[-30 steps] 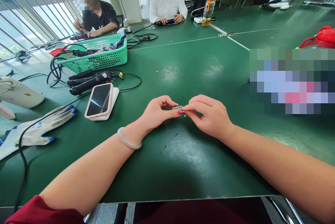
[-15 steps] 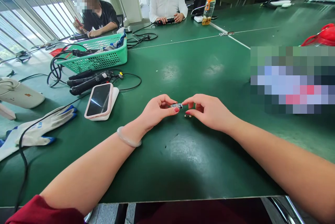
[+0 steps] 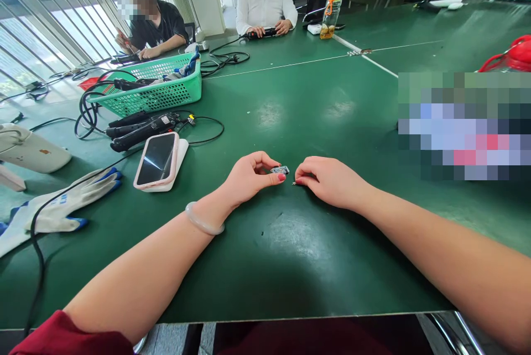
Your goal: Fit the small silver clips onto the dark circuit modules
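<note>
My left hand is closed in a pinch on a small flat dark piece with a silvery pattern, held just above the green table. To its right, my right hand has thumb and fingertips pressed together at the table surface. They pinch a tiny shiny metal piece, mostly hidden by the fingers. A small gap separates the two hands, and the two pieces do not touch.
A phone on a white box, black corded tools and white-blue gloves lie to the left. Behind them stands a green basket. Two people sit across the table; a bottle stands there. A blurred patch covers the right.
My right hand has moved slightly down and away from the piece in my left hand. Its fingers have closed on the tiny metal piece lying on the table. My left hand barely moved.
</note>
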The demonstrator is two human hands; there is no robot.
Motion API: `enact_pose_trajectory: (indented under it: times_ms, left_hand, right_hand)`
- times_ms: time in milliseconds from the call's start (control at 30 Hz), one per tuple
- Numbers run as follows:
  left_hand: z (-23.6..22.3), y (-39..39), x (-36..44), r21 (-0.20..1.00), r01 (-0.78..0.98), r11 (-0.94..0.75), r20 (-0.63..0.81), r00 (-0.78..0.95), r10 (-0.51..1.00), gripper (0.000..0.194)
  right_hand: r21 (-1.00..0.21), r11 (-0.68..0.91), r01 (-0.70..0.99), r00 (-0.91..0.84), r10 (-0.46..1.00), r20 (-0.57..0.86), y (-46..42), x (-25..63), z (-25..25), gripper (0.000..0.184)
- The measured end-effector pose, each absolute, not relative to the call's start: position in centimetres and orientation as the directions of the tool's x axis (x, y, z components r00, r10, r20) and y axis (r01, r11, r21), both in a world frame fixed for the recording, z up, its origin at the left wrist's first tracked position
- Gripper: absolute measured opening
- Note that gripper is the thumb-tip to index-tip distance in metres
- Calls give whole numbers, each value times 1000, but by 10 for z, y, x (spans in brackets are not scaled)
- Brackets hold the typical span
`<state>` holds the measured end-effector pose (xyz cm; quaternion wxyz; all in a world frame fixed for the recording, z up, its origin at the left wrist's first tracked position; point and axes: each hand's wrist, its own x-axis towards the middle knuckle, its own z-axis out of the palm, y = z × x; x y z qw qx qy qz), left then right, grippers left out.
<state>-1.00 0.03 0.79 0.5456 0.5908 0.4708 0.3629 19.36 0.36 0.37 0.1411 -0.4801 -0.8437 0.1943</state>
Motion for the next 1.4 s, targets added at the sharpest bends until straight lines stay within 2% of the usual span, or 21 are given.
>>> enact_pose_trajectory:
  times_ms: [433,667,833,933,1100,1400]
  left_hand:
    - [7,1,-10,977,211,15,-81,306,949,33]
    - [8,0,-9,972,236,15,-87,296,951,33]
    - [6,1,-10,945,324,-35,-68,302,951,35]
    - [5,1,-10,931,361,-54,-72,326,943,33]
    - [5,0,-9,914,397,-82,-68,349,935,31]
    - [5,-1,-10,911,403,-81,-76,360,930,31]
  right_hand:
    - [-462,398,793,-413,908,72,8,186,0,19]
    - [-472,450,758,-456,883,111,5,188,1,23]
    - [-458,504,732,-533,843,76,2,194,7,14]
    - [-454,489,744,-519,852,68,4,198,8,10]
    - [-393,430,813,-450,892,44,5,200,9,12]
    - [-275,483,831,-485,872,64,0,195,8,20]
